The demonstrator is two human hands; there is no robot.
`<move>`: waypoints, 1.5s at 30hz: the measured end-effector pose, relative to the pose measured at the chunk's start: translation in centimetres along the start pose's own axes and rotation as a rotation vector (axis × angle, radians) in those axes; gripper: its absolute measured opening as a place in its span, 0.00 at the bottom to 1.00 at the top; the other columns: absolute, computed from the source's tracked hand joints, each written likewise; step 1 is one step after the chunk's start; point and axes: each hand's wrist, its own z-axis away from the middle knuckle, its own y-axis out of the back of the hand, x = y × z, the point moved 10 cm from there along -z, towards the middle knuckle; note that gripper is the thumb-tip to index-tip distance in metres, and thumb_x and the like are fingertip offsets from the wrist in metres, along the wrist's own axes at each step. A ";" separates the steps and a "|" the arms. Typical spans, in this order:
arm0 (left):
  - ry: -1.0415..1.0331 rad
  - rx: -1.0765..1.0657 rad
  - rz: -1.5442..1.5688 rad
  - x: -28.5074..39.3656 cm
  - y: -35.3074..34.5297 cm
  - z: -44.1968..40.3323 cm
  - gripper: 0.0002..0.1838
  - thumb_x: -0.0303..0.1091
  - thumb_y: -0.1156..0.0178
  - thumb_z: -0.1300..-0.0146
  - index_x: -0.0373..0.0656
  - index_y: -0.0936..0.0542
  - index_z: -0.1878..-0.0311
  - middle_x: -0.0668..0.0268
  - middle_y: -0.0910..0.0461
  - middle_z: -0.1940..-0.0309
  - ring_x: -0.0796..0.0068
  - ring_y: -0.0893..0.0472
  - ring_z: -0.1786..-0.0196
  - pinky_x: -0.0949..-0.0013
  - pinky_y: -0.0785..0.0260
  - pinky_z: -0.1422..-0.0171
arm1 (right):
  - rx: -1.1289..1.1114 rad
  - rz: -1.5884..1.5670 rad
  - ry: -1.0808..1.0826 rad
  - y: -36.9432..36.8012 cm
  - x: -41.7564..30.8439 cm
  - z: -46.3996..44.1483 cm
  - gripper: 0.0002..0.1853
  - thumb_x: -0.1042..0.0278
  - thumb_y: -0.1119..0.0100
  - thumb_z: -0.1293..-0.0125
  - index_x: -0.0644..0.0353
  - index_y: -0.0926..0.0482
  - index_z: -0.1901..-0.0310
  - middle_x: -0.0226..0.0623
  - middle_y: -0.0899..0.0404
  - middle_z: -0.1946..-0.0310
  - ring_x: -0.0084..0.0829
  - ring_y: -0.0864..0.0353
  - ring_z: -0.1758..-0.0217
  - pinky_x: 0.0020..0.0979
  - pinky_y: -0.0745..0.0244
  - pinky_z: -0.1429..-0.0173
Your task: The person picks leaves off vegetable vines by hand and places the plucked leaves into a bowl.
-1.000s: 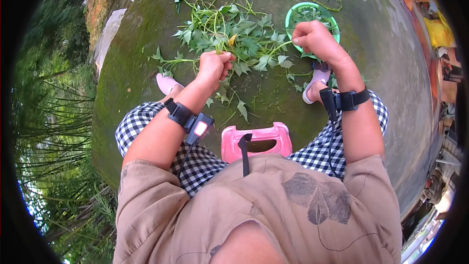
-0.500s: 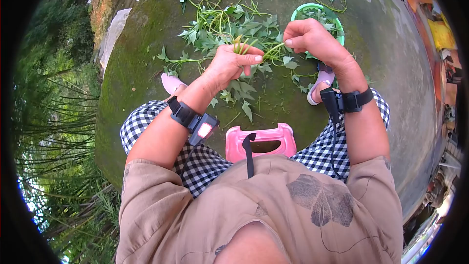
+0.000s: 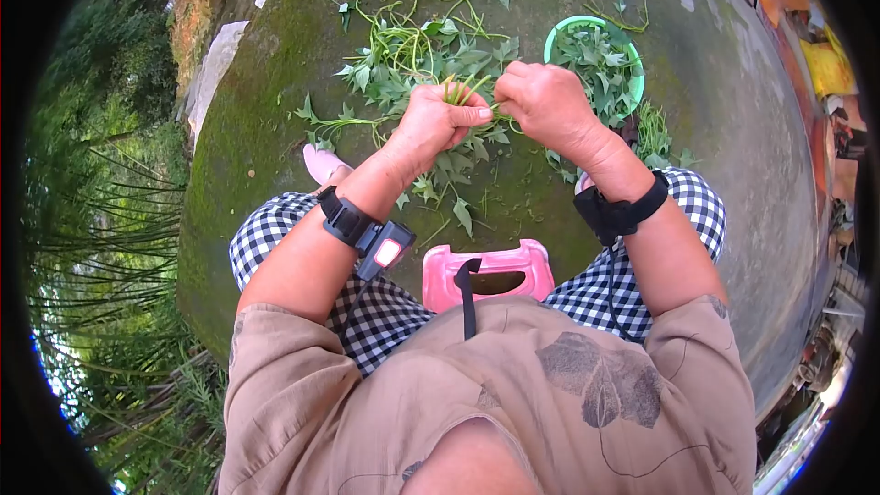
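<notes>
My left hand [image 3: 434, 123] is closed around a small bunch of green leafy stems [image 3: 466, 92], whose cut-looking ends poke up past the thumb. Leaves hang below that hand. Close beside it on the right, my right hand [image 3: 548, 103] pinches at the stems, its fingertips almost meeting the left thumb; what lies exactly between them is partly hidden. Under and beyond both hands spreads a heap of leafy vines [image 3: 403, 50] on the ground. A green-rimmed basket [image 3: 549, 44] holding picked leaves [image 3: 596, 60] stands just past my right hand.
Mossy concrete ground [image 3: 275, 119] surrounds the heap. A pink plastic stool [image 3: 441, 277] is between my legs. A small pile of stems [image 3: 652, 133] lies right of the basket. Dense plants [image 3: 110, 220] grow at the left; a yellow bag [image 3: 825, 66] lies at the far right.
My right hand has moved left and slightly down, from near the basket to the bunch, uncovering more of the basket. My left hand keeps its hold nearly in place.
</notes>
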 end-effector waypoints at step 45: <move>-0.003 0.113 0.230 -1.5 0.3 -0.8 0.05 0.27 0.33 0.40 0.38 0.20 0.64 0.68 0.21 0.77 0.85 0.31 0.85 0.80 0.47 0.85 | 0.424 -0.763 -1.051 2.3 16.6 10.0 0.09 0.75 0.35 0.43 0.64 0.19 0.60 0.33 0.19 0.70 0.22 0.22 0.78 0.23 0.27 0.73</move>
